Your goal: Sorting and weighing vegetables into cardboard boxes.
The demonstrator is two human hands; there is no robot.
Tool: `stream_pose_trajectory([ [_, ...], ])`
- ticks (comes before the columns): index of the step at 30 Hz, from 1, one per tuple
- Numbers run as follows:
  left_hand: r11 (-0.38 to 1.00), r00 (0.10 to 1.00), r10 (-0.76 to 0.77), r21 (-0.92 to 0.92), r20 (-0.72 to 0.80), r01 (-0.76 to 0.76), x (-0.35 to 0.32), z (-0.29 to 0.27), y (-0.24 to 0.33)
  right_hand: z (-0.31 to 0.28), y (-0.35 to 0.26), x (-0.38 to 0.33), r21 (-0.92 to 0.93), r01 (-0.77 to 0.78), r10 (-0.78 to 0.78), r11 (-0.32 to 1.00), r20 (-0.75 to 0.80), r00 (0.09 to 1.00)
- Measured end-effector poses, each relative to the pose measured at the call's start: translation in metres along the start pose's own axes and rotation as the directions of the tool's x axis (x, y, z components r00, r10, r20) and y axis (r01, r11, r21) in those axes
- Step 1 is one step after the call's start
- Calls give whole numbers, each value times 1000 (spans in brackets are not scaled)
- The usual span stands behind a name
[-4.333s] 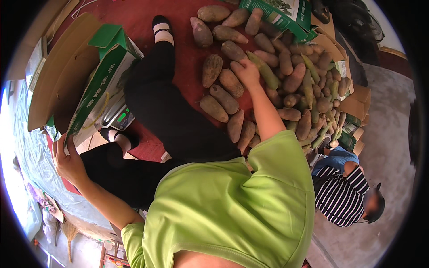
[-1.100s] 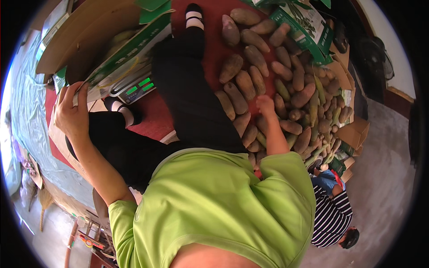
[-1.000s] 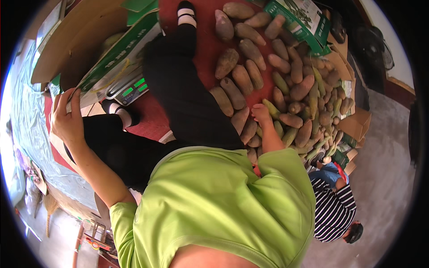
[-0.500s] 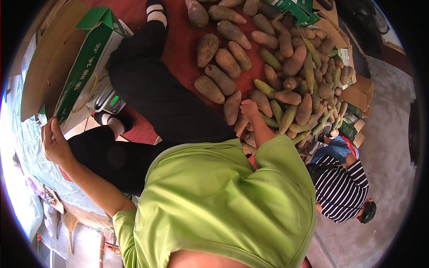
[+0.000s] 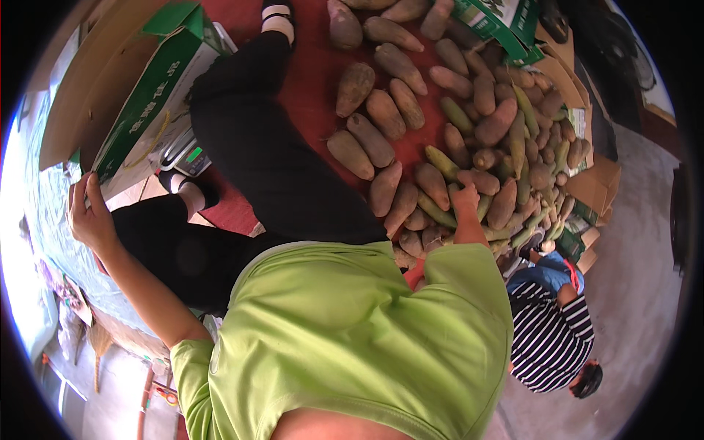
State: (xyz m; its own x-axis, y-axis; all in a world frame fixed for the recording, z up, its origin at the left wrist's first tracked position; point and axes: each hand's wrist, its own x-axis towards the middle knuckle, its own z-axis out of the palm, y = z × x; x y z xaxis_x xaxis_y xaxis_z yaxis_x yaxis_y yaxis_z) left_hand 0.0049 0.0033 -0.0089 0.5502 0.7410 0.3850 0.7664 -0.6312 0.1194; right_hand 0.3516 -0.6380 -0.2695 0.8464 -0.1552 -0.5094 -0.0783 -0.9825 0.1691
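My left hand (image 5: 89,216) is at the corner of a tall green and white cardboard box (image 5: 139,110), its fingers closed over the edge. Out to the right, my right hand (image 5: 463,202) reaches into a pile of long root vegetables, some brownish-pink and some green. Its fingers are curled at the left end of a brownish-pink root vegetable (image 5: 480,180), and part of the grip is hidden. Several more root vegetables (image 5: 385,114) lie loose on the red ground cover (image 5: 312,95), closer to my leg.
A scale with a lit green display (image 5: 192,155) sits beside the box, near my foot. Another green box (image 5: 506,22) and brown cartons (image 5: 594,187) border the pile. A person in a striped top (image 5: 554,334) is low down at the right. A broom (image 5: 99,348) hangs lower left.
My right hand has moved right, from the near side of the pile to a root vegetable further in. My left hand stays at the box corner. The whole view has shifted slightly.
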Motion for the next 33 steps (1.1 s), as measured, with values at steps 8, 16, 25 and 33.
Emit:
stream_pose_trajectory([
  [8,1000,997,22,6,-73,-21,-1,-13,13,17,-10,-4,-221,98,-51,970,208,977],
  [16,999,996,-28,18,-80,29,1,-12,25,7,-1,5,-270,60,-1,961,212,977],
  [25,1000,993,21,18,-115,-19,0,-11,17,-14,-30,-32,-378,193,-98,905,256,962],
  [33,999,998,-34,15,-62,35,0,-17,25,-14,-31,-35,-212,402,-395,891,75,916],
])
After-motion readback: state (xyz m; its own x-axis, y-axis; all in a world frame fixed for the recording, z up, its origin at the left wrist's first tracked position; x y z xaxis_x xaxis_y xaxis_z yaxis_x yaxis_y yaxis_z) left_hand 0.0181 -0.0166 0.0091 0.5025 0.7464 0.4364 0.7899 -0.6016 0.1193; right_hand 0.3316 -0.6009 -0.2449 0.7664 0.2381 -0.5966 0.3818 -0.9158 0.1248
